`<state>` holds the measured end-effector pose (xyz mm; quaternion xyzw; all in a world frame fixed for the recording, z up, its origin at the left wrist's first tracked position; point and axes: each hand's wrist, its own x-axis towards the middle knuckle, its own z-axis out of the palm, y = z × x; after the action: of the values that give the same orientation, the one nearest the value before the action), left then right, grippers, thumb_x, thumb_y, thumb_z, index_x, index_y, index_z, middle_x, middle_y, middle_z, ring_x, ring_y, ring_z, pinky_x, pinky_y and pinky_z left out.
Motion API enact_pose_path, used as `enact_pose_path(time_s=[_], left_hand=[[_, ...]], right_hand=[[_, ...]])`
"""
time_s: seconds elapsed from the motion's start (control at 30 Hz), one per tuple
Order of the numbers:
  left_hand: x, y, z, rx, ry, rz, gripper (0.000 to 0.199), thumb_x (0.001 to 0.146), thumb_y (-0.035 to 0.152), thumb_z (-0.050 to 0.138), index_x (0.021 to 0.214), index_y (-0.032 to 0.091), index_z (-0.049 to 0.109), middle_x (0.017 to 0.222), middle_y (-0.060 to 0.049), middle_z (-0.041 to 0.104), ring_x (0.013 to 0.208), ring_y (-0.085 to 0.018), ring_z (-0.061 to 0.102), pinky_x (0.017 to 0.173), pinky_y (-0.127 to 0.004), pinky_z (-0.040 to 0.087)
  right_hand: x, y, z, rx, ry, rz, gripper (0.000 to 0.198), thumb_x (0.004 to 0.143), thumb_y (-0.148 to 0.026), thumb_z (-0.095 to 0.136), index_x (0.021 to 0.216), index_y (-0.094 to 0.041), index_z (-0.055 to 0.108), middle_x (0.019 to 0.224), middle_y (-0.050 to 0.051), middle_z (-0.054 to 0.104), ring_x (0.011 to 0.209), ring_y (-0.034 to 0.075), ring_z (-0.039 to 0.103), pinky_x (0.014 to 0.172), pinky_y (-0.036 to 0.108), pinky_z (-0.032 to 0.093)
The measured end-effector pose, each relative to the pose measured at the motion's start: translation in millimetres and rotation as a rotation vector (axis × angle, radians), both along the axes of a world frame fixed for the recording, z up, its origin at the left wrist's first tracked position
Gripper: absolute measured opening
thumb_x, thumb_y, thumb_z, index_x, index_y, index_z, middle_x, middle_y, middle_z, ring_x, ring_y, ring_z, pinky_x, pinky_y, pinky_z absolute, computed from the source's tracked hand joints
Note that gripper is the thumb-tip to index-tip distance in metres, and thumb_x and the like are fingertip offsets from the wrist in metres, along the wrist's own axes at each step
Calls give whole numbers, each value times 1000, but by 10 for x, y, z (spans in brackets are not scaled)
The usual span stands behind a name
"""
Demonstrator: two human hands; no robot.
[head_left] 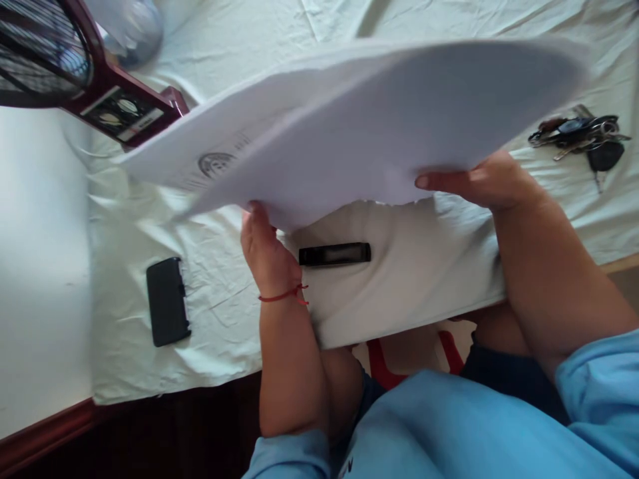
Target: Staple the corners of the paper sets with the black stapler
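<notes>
Large white paper sheets (339, 143) are held up over the table in both my hands, slightly curved and partly folded over one another. A round dark printed emblem shows on the left part. My left hand (267, 249), with a red string at the wrist, is closed on the lower left edge, thumb on top. My right hand (492, 179) grips the lower right edge, its thumb lying on the paper and its other fingers hidden beneath. Below the sheets, close to my left hand, a small black stapler-like object (334, 254) lies on the cloth.
A pale green cloth (224, 332) covers the table. At the left lies a dark phone (167, 301). A dark red fan-like device (124, 110) stands at the upper left beside a clear plastic item (137, 33). A bunch of keys (582, 136) lies at the right.
</notes>
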<state>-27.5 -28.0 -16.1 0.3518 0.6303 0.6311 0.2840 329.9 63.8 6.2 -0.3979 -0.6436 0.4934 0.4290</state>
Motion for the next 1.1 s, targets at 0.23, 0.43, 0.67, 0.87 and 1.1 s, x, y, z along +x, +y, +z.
enact_pose_path(time_s=[0.23, 0.43, 0.67, 0.87, 1.1], left_hand=[[186, -16, 84, 58, -78, 53, 57, 94, 74, 94, 100, 22, 71, 115, -7, 77, 125, -27, 74, 117, -40, 60], [214, -36, 147, 147, -69, 10, 49, 99, 71, 93, 101, 25, 76, 126, -9, 81, 145, -30, 71, 131, -43, 59], [318, -60, 199, 114, -123, 7, 48, 103, 69, 91, 105, 24, 77, 108, -7, 78, 116, -25, 79, 108, -37, 71], [342, -43, 212, 26, -52, -26, 67, 93, 86, 93, 97, 24, 71, 90, -3, 72, 85, -21, 73, 68, -27, 65], [302, -23, 169, 48, -57, -35, 69, 91, 88, 94, 93, 24, 66, 88, -3, 68, 85, -21, 71, 71, -29, 66]], right_hand=[[-66, -19, -15, -99, 105, -56, 55, 82, -56, 112, 114, -18, 88, 132, 6, 88, 140, 33, 78, 135, 58, 63], [-132, 13, 4, -264, 261, -182, 72, 60, -64, 121, 106, -19, 88, 123, 10, 92, 125, 36, 87, 125, 61, 69], [-135, 41, 67, -336, 361, -193, 71, 56, -50, 124, 110, -18, 88, 115, 6, 93, 128, 34, 88, 124, 55, 70], [-177, 1, 133, -475, 301, -283, 18, 92, -14, 95, 108, -13, 87, 115, 6, 92, 127, 31, 89, 122, 54, 72], [-156, -33, 195, -522, 265, -296, 21, 82, -8, 93, 101, -15, 88, 108, 3, 91, 111, 27, 89, 118, 54, 74]])
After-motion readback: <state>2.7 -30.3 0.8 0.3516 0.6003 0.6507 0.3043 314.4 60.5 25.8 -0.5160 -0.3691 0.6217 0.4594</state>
